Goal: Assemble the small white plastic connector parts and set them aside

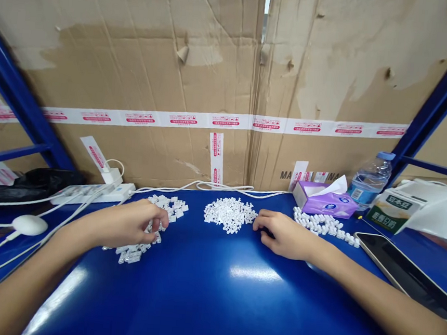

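Note:
My left hand (136, 225) is over the left pile of small white and clear plastic pieces (132, 253). Its fingers curve downward, the thumb is apart from them, and pieces show in the gap. My right hand (280, 232) is at the right edge of the middle pile of tiny white plastic parts (229, 215). Its fingers are bent, with the tips close to the nearest parts and the thumb a little apart below. I see nothing held in either hand. To the right, behind my right wrist, is a third group of white block-like pieces (320, 224).
On the blue table (211, 302) are a purple tissue box (326, 200), a water bottle (371, 180), a green-and-white carton (394, 208) and a phone (406, 269). A white power strip (107, 193) with cables lies left. Cardboard (156, 78) stands behind.

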`<state>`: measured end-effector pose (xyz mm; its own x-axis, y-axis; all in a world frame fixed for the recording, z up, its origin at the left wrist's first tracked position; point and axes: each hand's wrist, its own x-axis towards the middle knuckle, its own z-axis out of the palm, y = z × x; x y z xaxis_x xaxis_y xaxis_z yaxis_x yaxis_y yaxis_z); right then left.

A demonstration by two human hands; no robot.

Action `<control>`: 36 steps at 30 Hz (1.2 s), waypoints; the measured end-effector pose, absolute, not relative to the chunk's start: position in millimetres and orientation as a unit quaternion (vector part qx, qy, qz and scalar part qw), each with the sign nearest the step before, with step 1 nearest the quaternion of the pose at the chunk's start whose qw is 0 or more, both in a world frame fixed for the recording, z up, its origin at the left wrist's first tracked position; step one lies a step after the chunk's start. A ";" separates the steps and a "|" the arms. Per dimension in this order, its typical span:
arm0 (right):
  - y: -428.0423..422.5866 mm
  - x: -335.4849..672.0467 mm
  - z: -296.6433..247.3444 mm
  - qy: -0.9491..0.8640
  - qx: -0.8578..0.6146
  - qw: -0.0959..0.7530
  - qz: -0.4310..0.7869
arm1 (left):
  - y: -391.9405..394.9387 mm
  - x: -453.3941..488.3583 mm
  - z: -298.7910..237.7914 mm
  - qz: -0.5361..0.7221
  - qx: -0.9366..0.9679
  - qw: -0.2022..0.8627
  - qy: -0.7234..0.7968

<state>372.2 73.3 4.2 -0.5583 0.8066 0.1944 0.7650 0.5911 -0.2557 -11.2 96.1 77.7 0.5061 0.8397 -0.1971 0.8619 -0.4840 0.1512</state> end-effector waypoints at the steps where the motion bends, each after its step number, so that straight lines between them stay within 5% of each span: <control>1: 73.4 372.2 4.0 -0.880 -0.447 0.146 0.071 | 96.2 -10.7 77.0 -0.056 0.855 0.121 0.501; 6: 72.7 371.1 5.3 -0.879 -0.447 0.149 0.076 | 96.9 -1.2 71.6 -0.044 0.865 0.147 0.477; 17: 69.0 366.5 6.3 -0.877 -0.453 0.149 0.060 | 76.9 67.6 17.5 0.206 0.897 0.171 0.353; 36: 67.9 364.0 5.5 -0.875 -0.455 0.156 0.054 | 54.6 88.4 3.7 0.232 0.875 0.194 0.378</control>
<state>364.0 67.9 5.5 -0.5365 0.8137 0.2237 0.7797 0.5794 -0.2374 88.4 54.6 3.7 0.6065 0.7515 0.2598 0.5718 -0.6392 0.5143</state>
